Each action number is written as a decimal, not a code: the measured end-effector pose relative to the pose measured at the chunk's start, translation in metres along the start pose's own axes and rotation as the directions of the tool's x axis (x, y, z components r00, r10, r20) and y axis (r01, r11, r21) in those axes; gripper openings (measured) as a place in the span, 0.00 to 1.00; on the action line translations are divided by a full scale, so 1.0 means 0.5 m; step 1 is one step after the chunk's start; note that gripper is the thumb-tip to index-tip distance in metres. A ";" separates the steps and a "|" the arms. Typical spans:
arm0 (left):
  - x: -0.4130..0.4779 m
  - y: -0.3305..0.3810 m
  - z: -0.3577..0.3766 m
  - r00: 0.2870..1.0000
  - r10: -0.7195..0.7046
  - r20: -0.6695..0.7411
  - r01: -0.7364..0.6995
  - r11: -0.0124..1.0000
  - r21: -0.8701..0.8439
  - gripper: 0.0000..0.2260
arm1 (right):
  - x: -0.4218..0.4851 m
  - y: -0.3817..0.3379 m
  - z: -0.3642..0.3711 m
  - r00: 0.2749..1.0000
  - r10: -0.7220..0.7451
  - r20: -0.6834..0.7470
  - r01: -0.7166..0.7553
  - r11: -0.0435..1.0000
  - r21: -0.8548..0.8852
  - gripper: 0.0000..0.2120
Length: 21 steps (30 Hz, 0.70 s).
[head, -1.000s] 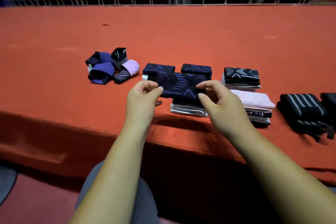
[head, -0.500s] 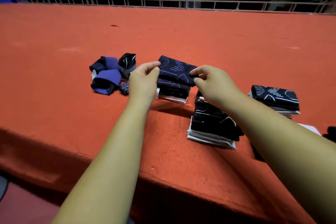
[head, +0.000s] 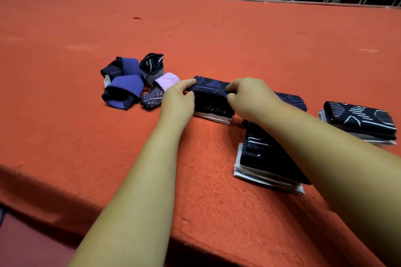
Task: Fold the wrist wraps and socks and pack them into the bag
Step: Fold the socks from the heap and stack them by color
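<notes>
Pinching either end, left grip point(head: 178, 99) and right grip point(head: 249, 97) hold a folded navy sock point(head: 209, 88) on top of the stack point(head: 213, 110), just right of the rolled wrist wraps point(head: 130, 86). This looks like the stacking step; next they should let go cleanly without disturbing the pile. Half a second ago the sock hovered above the stack. No bag shows.

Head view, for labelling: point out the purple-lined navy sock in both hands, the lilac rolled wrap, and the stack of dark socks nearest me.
Purple-lined navy sock point(head: 211, 89), head view: middle of top face.
Lilac rolled wrap point(head: 166, 79), head view: pale upper fold.
Stack of dark socks point(head: 258, 158), head view: top sock's face.
</notes>
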<state>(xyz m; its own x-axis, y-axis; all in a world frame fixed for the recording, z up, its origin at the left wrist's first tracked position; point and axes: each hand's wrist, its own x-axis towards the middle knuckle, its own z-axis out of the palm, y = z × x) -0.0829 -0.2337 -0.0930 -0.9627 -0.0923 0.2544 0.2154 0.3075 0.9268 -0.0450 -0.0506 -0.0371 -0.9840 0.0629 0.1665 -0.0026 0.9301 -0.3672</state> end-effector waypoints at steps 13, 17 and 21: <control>-0.012 0.008 -0.051 0.999 -0.006 -0.047 0.017 0.971 0.238 0.18 | -0.050 -0.022 -0.019 0.997 -0.065 -0.039 0.061 0.995 -0.076 0.19; -0.002 -0.036 -0.102 0.996 -0.057 -0.063 0.085 0.712 0.697 0.17 | -0.111 -0.065 -0.022 0.986 -0.155 -0.068 0.153 0.988 -0.032 0.13; -0.013 -0.071 -0.136 0.983 -0.185 0.022 0.085 0.551 0.830 0.19 | -0.192 -0.113 0.021 0.955 -0.296 -0.020 0.297 0.954 0.029 0.12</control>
<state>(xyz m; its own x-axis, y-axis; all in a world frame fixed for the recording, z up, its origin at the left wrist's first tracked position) -0.0730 -0.3086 -0.1088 -0.9892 -0.1270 0.0728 -0.0994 0.9479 0.3028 0.0476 -0.1131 -0.0418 -0.9353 -0.2084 0.2858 -0.2998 0.8959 -0.3279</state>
